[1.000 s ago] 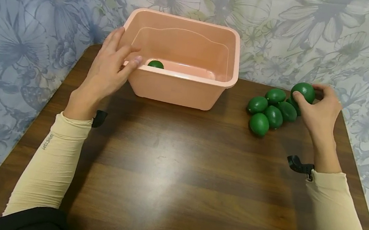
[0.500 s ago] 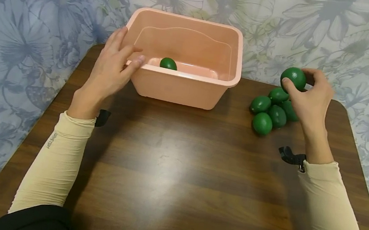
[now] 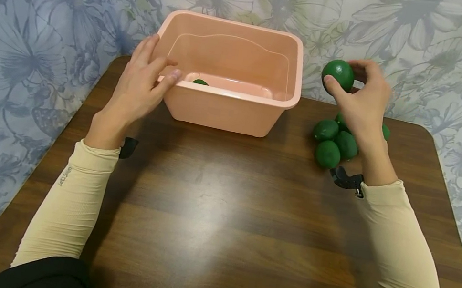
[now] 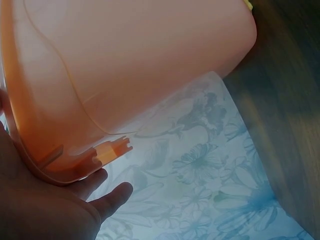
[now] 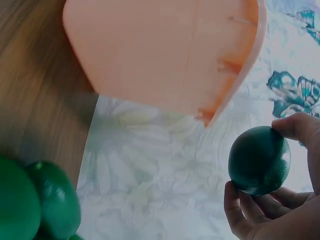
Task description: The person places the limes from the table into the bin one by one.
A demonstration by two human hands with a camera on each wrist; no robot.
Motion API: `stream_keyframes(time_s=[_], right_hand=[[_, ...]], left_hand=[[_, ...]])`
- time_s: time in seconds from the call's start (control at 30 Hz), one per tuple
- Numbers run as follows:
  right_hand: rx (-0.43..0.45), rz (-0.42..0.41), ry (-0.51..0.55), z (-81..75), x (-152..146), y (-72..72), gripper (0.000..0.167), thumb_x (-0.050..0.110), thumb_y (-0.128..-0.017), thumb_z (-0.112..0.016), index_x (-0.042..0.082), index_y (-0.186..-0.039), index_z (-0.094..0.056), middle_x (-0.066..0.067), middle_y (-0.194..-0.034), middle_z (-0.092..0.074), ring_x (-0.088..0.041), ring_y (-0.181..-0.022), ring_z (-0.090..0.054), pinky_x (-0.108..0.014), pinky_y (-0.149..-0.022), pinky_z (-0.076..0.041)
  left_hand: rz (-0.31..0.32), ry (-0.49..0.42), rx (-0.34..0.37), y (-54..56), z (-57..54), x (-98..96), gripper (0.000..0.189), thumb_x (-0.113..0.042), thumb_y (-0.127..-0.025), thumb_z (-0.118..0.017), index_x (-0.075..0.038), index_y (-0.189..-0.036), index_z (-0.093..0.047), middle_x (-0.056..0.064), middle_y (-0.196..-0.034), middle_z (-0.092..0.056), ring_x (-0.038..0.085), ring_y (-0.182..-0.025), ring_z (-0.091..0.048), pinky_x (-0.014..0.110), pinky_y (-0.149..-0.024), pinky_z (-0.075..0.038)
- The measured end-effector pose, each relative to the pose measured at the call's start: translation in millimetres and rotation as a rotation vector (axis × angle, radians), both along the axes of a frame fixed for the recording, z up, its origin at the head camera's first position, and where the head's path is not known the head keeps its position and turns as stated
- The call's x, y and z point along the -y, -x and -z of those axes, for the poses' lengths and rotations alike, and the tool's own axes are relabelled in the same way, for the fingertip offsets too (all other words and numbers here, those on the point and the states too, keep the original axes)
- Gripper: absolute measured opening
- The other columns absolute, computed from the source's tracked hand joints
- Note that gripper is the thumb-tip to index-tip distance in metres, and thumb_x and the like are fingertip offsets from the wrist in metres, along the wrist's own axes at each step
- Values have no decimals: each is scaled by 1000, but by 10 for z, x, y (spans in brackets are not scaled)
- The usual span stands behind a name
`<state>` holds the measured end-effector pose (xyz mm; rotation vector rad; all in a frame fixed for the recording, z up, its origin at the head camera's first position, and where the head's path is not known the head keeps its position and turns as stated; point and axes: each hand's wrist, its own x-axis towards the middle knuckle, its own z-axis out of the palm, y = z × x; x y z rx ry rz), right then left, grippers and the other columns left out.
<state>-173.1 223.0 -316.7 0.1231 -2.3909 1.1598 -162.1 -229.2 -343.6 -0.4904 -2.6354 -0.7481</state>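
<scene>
In the head view, my right hand (image 3: 366, 98) holds a green lime (image 3: 338, 75) between thumb and fingers, up off the table and right of the pink plastic bin (image 3: 222, 111). The right wrist view shows that lime (image 5: 260, 160) pinched at the fingertips. My left hand (image 3: 131, 88) rests on the bin's front left corner, thumb over the front rim and fingers along the left rim. From the left wrist, the fingers (image 4: 112, 202) look extended past the rim. Inside the bin, the top of another lime (image 3: 200, 82) shows above the front rim; the rest is hidden.
Several limes (image 3: 327, 154) lie in a cluster on the brown wooden table (image 3: 204, 217), right of the bin and partly hidden by my right hand and wrist. A flower-patterned wall covering (image 3: 421, 42) stands behind the table.
My right hand has lifted the lime from the cluster and carried it left toward the bin. The lime inside the bin has rolled right, then back left. My left hand stays on the rim.
</scene>
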Motion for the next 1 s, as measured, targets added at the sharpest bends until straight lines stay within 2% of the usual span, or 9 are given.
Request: stream_keyframes(time_s=[0.3,0.5,0.77,1.0], right_hand=[[-5,-54,-7,-105,259,64,54,41,-88,-81,10,-131,-68,-5,-124,-73,-11,-110,-68,-16,-82,-56],[-31,-109,-12,-160,427,90,53,39,-89,-81,8,-130,-68,-5,-123,-73,-13,-110,-69,-18,-83,-58],[-4,-161,-11,-120,589,107,51,37,-89,-82,8,-129,-68,-3,-122,-74,-11,-111,-70,-22,-88,-59],[19,-180,4,-69,570,108,50,42,-92,-79,11,-131,-69,-3,-121,-74,-10,-109,-70,-23,-88,-58]], left_hand=[[-6,-2,26,0,7,-9,59,-54,-108,-47,-6,-134,-68,18,-174,-22,31,-164,-12,62,-129,-12],[-8,-1,9,-4,3,-3,58,-53,-107,-49,-5,-134,-69,20,-173,-24,31,-164,-13,61,-129,-13],[-13,-1,26,-34,30,2,62,-56,-107,-47,-6,-138,-67,19,-174,-21,32,-164,-11,60,-130,-12],[-6,-5,1,-27,42,-3,61,-55,-108,-48,-5,-136,-68,20,-173,-24,32,-164,-13,59,-130,-13]])
